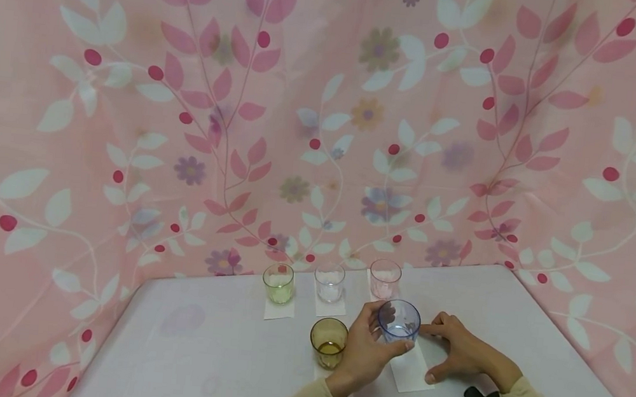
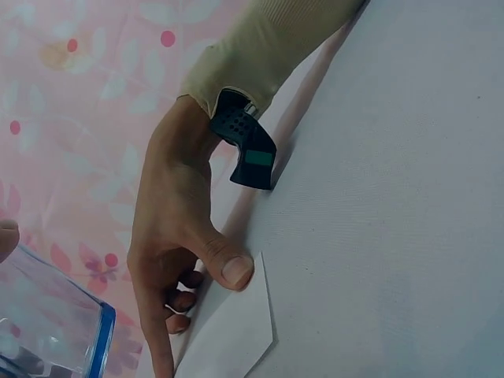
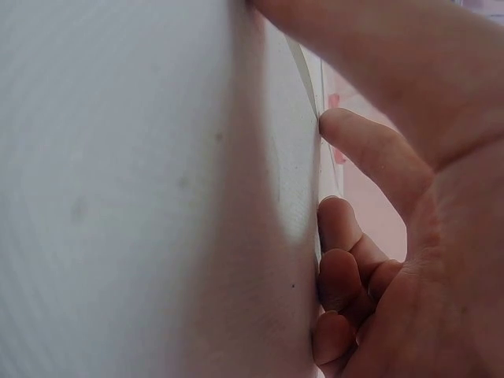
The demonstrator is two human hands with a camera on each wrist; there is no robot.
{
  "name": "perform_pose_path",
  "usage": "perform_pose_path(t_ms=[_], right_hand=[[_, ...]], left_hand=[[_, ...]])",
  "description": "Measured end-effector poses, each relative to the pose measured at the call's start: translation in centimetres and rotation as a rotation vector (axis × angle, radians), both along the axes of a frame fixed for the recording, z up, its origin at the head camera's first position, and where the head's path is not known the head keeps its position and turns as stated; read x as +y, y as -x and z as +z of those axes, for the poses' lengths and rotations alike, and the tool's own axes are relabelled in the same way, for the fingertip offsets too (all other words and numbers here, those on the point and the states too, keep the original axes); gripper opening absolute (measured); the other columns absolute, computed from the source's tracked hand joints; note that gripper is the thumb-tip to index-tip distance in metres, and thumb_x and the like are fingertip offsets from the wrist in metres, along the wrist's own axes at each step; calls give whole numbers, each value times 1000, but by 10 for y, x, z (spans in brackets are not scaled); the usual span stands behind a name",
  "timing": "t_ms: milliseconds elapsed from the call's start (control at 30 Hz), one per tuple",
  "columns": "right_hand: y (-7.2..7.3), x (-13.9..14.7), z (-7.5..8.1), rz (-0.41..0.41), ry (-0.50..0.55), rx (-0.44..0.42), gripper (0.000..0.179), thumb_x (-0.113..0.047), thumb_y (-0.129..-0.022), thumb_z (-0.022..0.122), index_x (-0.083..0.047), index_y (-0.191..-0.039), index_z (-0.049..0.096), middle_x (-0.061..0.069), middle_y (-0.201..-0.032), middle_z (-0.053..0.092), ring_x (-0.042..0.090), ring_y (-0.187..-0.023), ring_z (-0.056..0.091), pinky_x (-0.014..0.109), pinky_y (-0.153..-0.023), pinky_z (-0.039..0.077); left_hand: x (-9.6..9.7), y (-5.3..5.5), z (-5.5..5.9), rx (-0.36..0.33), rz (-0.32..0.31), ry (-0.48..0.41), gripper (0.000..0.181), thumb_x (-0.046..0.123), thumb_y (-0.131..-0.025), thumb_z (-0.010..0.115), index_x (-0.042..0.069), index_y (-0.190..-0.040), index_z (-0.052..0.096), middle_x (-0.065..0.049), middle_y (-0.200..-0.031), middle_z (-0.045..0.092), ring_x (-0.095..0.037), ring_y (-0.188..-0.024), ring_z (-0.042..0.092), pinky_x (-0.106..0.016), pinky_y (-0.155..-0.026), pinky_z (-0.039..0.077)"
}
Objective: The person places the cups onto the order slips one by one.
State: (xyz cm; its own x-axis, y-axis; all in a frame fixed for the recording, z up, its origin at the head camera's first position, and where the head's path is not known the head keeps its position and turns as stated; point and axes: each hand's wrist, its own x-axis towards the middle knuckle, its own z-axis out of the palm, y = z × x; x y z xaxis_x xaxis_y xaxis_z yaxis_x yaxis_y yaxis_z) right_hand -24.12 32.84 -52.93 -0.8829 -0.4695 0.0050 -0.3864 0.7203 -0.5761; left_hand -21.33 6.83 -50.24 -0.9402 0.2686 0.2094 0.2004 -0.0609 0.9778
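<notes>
My left hand [image 1: 363,350] grips a clear glass with a blue rim [image 1: 399,321], raised over the table with its mouth tilted toward the head camera. In the left wrist view the blue-rimmed glass [image 2: 51,319] shows at the lower left, a fingertip at its edge. Beneath it lies a white paper slip [image 1: 412,370]. My right hand [image 1: 464,350] rests at the slip's right side, thumb and index finger stretched apart along it. The right wrist view shows its other fingers [image 3: 339,276] bent against the tabletop.
An amber glass [image 1: 328,346] stands just left of my left hand. Farther back are a green glass [image 1: 278,284], a colourless glass [image 1: 329,284] and a pink glass [image 1: 385,280], each on a white slip. A pink floral curtain [image 1: 324,129] hangs behind the white table [image 1: 194,346].
</notes>
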Motion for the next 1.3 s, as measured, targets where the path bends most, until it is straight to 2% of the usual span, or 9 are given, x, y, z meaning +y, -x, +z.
perform_pose_path(t_ms=[100,233,467,667,767,1067,1300], right_hand=[[1,0,0,-1,-3,1,90,-46,-68,100,-7,-142,67,0,-115,51,15,-102,39,24,-83,40],[1,0,1,1,3,0,90,-46,-68,100,-6,-142,67,0,-116,51,14,-102,39,24,-83,40],[1,-1,-1,17,10,18,91,-46,-68,99,-4,-142,66,0,-115,51,12,-102,39,23,-83,40],[1,1,-3,3,6,6,90,-46,-68,100,-8,-142,67,-1,-114,49,12,-103,39,24,-84,40],[1,2,-4,-3,1,-3,89,-45,-68,100,-10,-142,67,-2,-112,47,14,-104,39,25,-85,41],[1,2,-3,6,3,9,89,-46,-68,99,-8,-142,67,-3,-114,50,11,-104,39,25,-85,41],[-1,1,0,-1,-12,18,87,-47,-67,99,-9,-140,69,-4,-112,48,12,-105,39,25,-87,42]], left_hand=[[4,1,-4,16,-1,-11,76,11,-82,90,6,-146,49,-21,-150,58,-33,-145,54,-41,-122,42],[8,2,-11,26,10,-15,74,8,-81,90,3,-143,51,-21,-146,61,-38,-142,55,-43,-122,42],[11,3,-24,7,46,38,72,9,-80,91,5,-141,52,-16,-143,64,-34,-139,59,-42,-120,45],[14,6,-38,-1,35,95,72,13,-80,93,7,-140,53,-13,-140,66,-30,-133,63,-30,-112,52],[15,7,-40,-1,29,107,72,14,-81,93,6,-140,53,-15,-142,65,-30,-134,64,-26,-110,51],[17,8,-45,58,5,168,74,16,-80,94,8,-140,52,-13,-142,65,-28,-132,65,-28,-110,53],[16,10,-46,74,-21,191,74,18,-81,94,8,-141,52,-12,-143,64,-25,-131,65,-25,-108,52]])
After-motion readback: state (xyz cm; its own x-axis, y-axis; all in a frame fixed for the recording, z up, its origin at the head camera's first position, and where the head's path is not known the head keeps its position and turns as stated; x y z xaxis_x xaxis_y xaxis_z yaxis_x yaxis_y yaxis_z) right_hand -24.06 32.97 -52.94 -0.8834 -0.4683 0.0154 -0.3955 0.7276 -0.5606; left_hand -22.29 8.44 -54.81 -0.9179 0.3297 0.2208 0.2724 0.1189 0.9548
